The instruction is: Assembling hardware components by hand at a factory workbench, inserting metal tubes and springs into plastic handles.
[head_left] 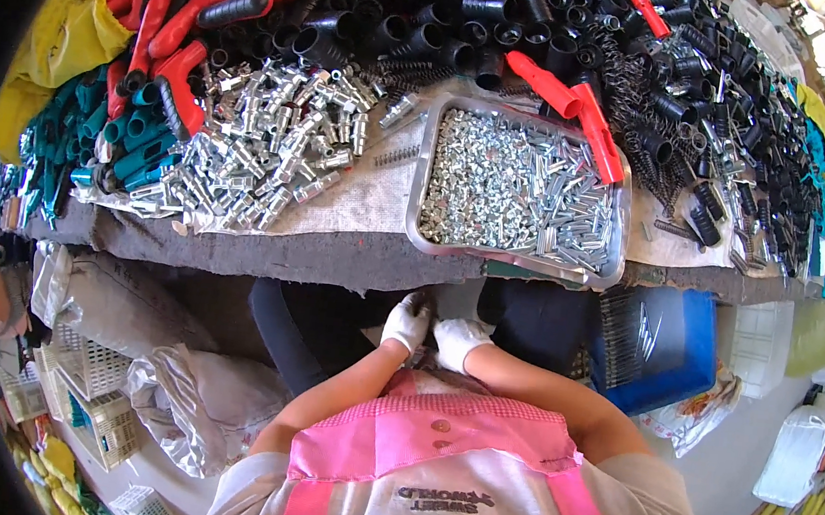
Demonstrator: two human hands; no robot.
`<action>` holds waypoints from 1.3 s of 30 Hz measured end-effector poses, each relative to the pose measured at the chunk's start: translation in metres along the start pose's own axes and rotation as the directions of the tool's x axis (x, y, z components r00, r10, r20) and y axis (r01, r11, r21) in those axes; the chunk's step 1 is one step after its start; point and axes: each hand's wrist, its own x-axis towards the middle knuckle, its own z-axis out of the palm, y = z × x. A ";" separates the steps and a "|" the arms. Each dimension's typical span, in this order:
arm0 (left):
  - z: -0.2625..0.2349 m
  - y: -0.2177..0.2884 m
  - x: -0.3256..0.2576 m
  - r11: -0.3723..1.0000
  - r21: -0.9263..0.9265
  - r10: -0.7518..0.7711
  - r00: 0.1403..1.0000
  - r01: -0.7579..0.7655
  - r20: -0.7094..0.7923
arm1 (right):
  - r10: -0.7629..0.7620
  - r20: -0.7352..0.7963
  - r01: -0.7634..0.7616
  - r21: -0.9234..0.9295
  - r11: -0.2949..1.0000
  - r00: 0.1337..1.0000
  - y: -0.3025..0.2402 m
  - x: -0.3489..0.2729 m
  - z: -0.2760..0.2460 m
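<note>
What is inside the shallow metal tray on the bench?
The shallow rectangular metal tray holds a heap of small silver metal fittings, short pins and nut-like pieces. A red plastic handle lies over its far right rim. The heap hides the tray's bottom.

An assembly workshop: bench (332, 254) heaped with metal fittings (273, 147), springs (748, 122), handles (207, 10).

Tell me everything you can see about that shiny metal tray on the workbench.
The metal tray is a shallow, rectangular pan with rounded corners and a raised rim, seemingly polished steel. It lies flat near the front edge of the workbench, partly on a pale cloth. It is heaped with small silvery metal parts, short pins and sleeves. A red plastic handle overlaps its far right rim. Both gloved hands are below the bench edge, not touching it.
</note>
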 end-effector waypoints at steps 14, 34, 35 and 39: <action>-0.006 0.025 -0.016 0.991 0.065 0.122 0.992 -0.120 -0.021 | 0.002 -0.105 0.011 0.120 0.993 0.994 0.002 -0.012 0.022; 0.006 -0.011 0.002 0.996 0.069 0.063 0.996 -0.059 -0.055 | 0.050 -0.135 -0.045 0.042 0.998 0.990 -0.002 -0.005 0.018; 0.000 0.000 -0.007 0.989 0.096 0.116 0.991 -0.110 -0.067 | -0.030 -0.086 0.030 -0.003 1.000 0.996 -0.012 -0.027 -0.014; 0.011 -0.026 0.001 0.994 0.104 0.031 0.998 -0.026 -0.046 | -0.004 -0.107 0.007 0.032 0.999 0.994 -0.002 -0.005 0.038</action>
